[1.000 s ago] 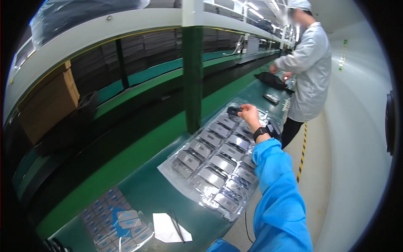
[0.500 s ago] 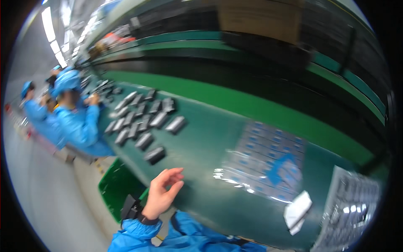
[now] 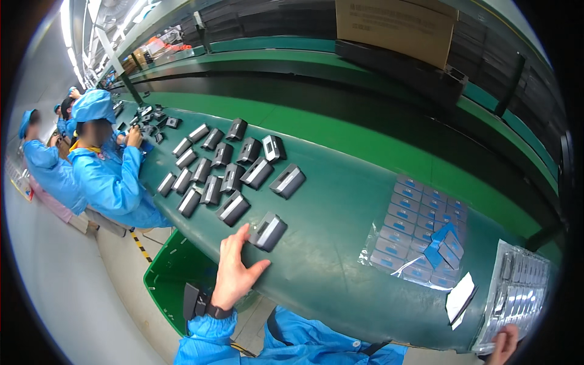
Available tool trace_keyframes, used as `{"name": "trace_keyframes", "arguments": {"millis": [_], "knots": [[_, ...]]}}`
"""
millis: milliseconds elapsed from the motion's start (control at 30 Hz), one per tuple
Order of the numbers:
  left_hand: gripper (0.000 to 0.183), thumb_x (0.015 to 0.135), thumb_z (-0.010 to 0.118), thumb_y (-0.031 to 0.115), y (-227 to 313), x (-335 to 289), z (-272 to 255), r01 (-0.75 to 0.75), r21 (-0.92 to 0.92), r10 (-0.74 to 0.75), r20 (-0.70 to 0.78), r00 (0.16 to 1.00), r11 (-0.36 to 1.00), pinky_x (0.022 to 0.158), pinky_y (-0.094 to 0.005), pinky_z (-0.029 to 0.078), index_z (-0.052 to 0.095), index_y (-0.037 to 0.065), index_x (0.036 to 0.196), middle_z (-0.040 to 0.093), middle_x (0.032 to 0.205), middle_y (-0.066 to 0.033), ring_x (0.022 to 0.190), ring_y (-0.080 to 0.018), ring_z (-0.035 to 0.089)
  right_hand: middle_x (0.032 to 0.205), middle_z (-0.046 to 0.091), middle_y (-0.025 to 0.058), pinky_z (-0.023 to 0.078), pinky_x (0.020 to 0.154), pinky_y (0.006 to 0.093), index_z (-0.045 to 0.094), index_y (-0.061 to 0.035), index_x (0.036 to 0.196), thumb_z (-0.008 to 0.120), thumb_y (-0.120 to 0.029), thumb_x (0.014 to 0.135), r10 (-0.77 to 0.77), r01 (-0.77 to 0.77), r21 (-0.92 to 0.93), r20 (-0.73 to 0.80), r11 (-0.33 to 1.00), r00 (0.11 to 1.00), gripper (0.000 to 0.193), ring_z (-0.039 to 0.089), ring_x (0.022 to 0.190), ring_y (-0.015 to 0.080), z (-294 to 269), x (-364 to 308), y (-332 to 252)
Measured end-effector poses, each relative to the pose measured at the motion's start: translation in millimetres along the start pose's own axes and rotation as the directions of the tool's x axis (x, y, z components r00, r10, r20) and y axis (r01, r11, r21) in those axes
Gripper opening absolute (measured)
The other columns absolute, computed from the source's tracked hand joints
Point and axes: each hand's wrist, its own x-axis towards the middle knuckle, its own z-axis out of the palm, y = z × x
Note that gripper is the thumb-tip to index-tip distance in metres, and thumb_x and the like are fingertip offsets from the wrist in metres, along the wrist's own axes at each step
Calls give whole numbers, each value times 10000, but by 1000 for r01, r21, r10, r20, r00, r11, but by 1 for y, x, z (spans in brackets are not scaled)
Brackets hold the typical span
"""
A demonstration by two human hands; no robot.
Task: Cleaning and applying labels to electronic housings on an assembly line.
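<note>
My left hand [image 3: 237,267] is over the near edge of the table with its thumb and fingers apart, holding nothing. Its fingertips are beside a dark grey, block-shaped device casing [image 3: 268,231], the closest of a scattered group. At the lower right, my right hand [image 3: 504,345] has its fingers curled together at the near corner of a clear plastic tray [image 3: 486,322] with grey parts in rows. Whether anything is pinched in those fingers is hidden. A plastic-covered sheet of grey blue-marked pieces [image 3: 398,222] lies between my hands, with a blue piece [image 3: 439,244] on top.
Several more casings [image 3: 232,208] spread over the green table [image 3: 328,243] to the left. A white paper [image 3: 460,299] lies beside the tray. Below the table edge stands a green crate [image 3: 167,277]. Co-workers in blue [image 3: 106,176] sit farther left. A cardboard box [image 3: 395,30] stands on the shelf.
The view has shifted left and sharpened. My left hand's fingers have spread, and the nearest casing now shows beside them. My right hand has come into view at the tray.
</note>
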Motion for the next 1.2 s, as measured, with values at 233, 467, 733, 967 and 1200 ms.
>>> {"name": "trace_keyframes", "arguments": {"millis": [233,467,733,967,1200], "knots": [[824,634,710,-21,1,6,-6,-24,-291,105,267,958,956,936,-351,413,357,48,1375,517,1141,-126,986,-251,515,893,551,78,485,671,271,575,6,967,573,-4,839,66,-91,89,253,992,965,129,552,748,146,148,-21,-136],[824,610,636,-64,-8,48,-7,-195,-242,270,331,904,951,1014,-382,358,370,60,1380,483,1235,-182,1155,-347,464,826,632,129,503,593,257,655,46,853,615,65,761,-35,-36,195,352,980,935,103,632,680,180,187,3,-154],[615,642,717,2,24,24,23,-280,-122,305,382,872,952,784,-323,457,529,10,1228,583,998,-133,883,-251,566,896,615,120,492,650,293,638,1,947,621,73,760,-105,118,-242,68,963,992,201,619,739,213,157,22,-120],[617,583,802,20,76,-6,45,-141,-335,252,315,915,932,661,-296,484,585,21,1161,646,1002,-129,815,-218,622,911,594,138,483,678,326,618,0,954,590,104,738,-245,270,-301,117,915,962,241,608,761,262,165,30,-107],[607,664,789,83,103,-8,65,-70,-415,280,471,836,907,656,-296,537,548,41,1219,630,989,-142,797,-256,631,975,559,142,464,734,360,628,-15,973,515,150,702,-171,257,-528,208,809,963,337,584,848,314,144,29,-72]]}}
